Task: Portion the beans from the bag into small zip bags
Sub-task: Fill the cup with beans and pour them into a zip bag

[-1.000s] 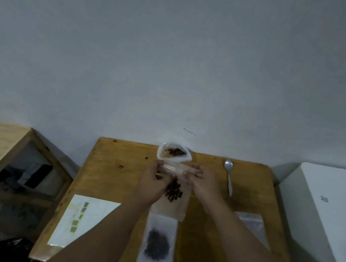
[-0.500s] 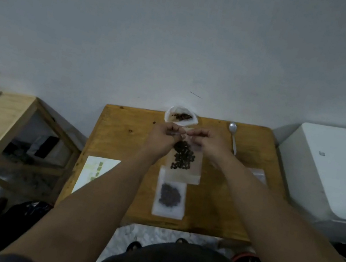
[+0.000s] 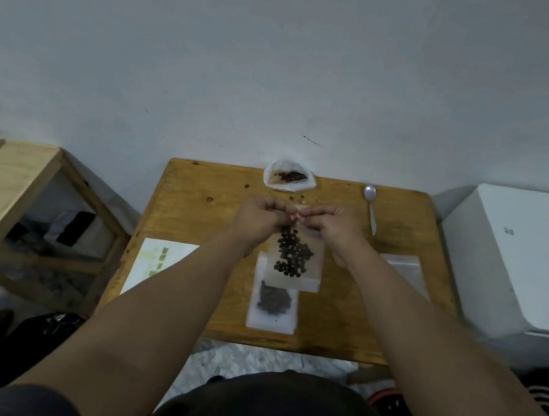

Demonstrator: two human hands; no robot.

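Note:
A small clear zip bag [image 3: 294, 266] with dark beans in it lies on the wooden table [image 3: 200, 202]. My left hand [image 3: 262, 218] and my right hand [image 3: 333, 227] both pinch its top edge, fingertips nearly touching at the middle. Below it lies a second filled zip bag [image 3: 274, 303], flat and partly overlapped. The white source bag [image 3: 289, 180] with a few beans sits open at the table's far edge by the wall. Empty zip bags [image 3: 405, 271] lie to the right, partly under my right forearm.
A metal spoon [image 3: 371, 206] lies at the far right of the table. A sheet with green stickers [image 3: 155, 260] lies at the table's left edge. A few loose beans [image 3: 298, 198] lie near the source bag. A white appliance [image 3: 531, 260] stands right, a second wooden table [image 3: 3, 174] left.
The view pulled back and tilted down. My hands came together along the top edge of the zip bag, from apart at its corners to nearly touching at the middle.

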